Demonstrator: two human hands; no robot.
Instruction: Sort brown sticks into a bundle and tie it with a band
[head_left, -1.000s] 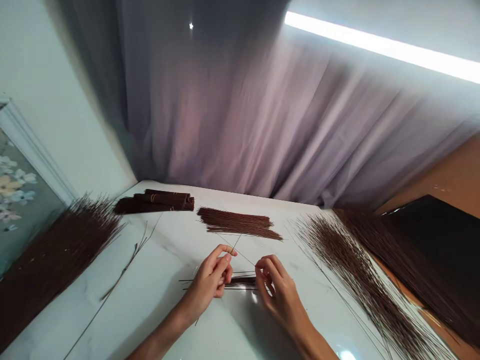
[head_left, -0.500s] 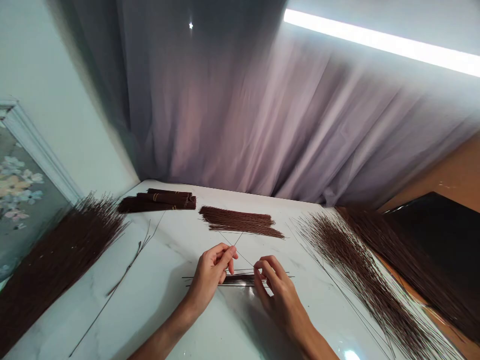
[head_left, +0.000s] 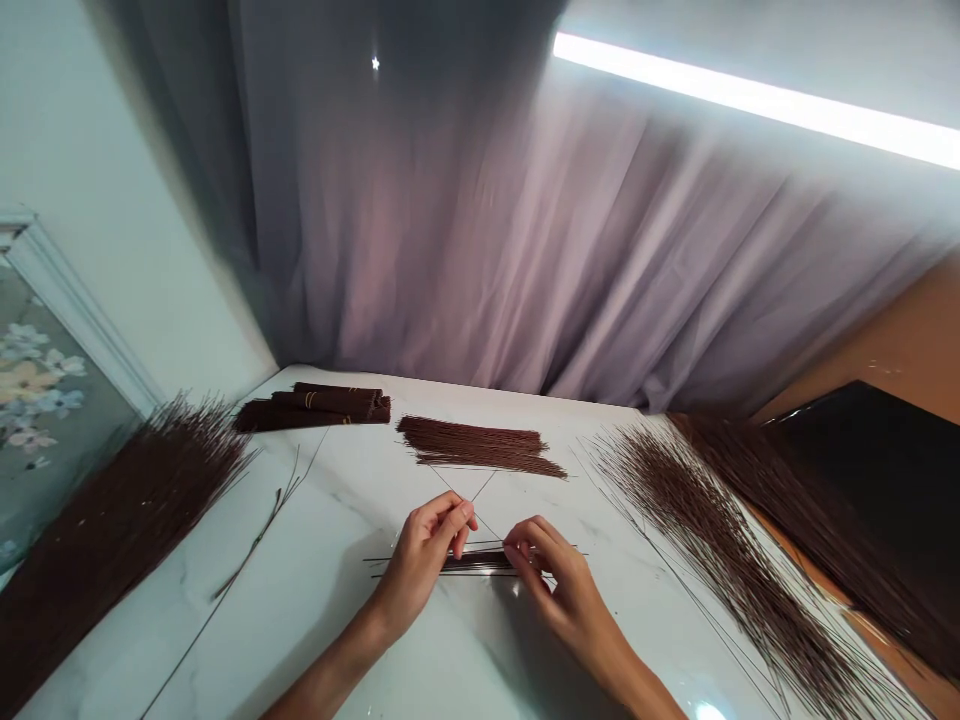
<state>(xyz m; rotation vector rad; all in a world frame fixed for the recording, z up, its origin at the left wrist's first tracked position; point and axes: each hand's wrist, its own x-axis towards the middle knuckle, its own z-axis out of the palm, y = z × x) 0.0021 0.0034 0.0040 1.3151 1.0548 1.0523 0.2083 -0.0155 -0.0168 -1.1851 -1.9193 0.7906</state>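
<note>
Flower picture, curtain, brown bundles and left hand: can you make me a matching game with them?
Things:
1. Flower picture
2. Curtain
3. Brown bundles
4. Left hand

Clues:
A. Greyish purple, behind the table
B. Where two thin sticks cross
C. Inside a pale frame
D. Wrapped with yellow bands

Right pairs: 1-C, 2-A, 3-D, 4-B

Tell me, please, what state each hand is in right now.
Left hand: closed, pinching two crossed dark strands.
Right hand: closed, pinching the near end of one strand.
</note>
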